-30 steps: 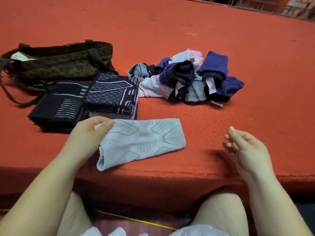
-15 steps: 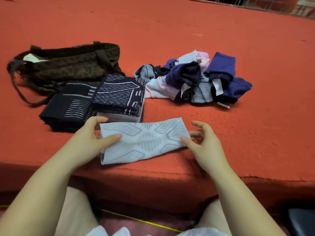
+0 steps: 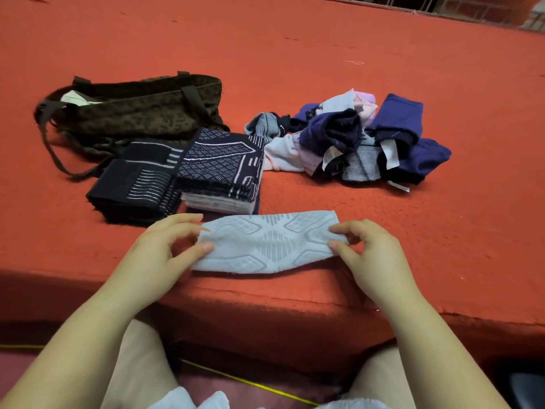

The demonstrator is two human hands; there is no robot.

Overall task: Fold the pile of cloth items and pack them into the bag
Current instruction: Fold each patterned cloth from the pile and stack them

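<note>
Both hands, left (image 3: 165,249) and right (image 3: 373,249), pinch the ends of a pale grey patterned cloth (image 3: 267,243) lying flat on the red carpeted counter (image 3: 383,39).

1. I see one flat cloth (image 3: 267,242) lying on the worktop (image 3: 383,69), close to its near edge.
2. My left hand (image 3: 159,255) is at the cloth's left end, my right hand (image 3: 374,255) at its right end.
3. Behind the cloth, to the left, sit two stacks of folded cloths (image 3: 182,175), side by side.
4. The bag (image 3: 132,113) lies behind those stacks.
5. The unfolded pile (image 3: 354,140) lies to the right of the stacks.
</note>
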